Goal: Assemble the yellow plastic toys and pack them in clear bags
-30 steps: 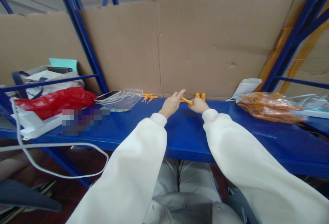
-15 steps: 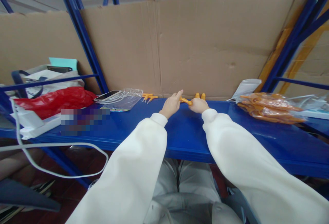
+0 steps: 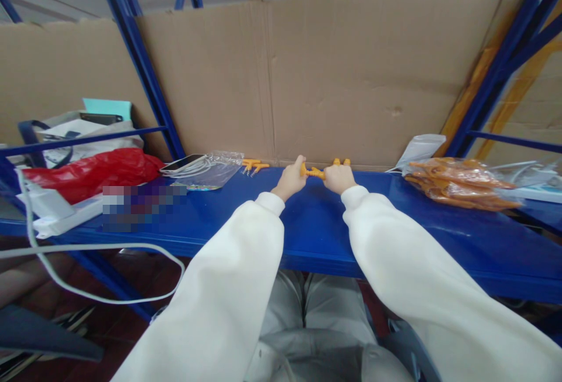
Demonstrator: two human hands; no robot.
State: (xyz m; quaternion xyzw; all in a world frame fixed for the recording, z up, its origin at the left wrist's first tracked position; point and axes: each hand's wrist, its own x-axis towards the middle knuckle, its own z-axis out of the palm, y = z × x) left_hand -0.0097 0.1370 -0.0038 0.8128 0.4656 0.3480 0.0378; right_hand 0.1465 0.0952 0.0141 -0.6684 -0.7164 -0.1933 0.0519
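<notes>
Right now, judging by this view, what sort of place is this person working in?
Probably a makeshift workstation in a storeroom or workshop: a blue metal shelf serves as the bench, a cardboard sheet stands behind it, and a clear bag of orange parts lies at the right.

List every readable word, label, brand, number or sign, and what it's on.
No readable text anywhere.
Pixelated patch on blue shelf: unreadable.
Clear plastic bag, coloured strip: too small to read.
Pale bag, dark marks: too small to read.
Orange piece in the hands: no lettering visible.
</notes>
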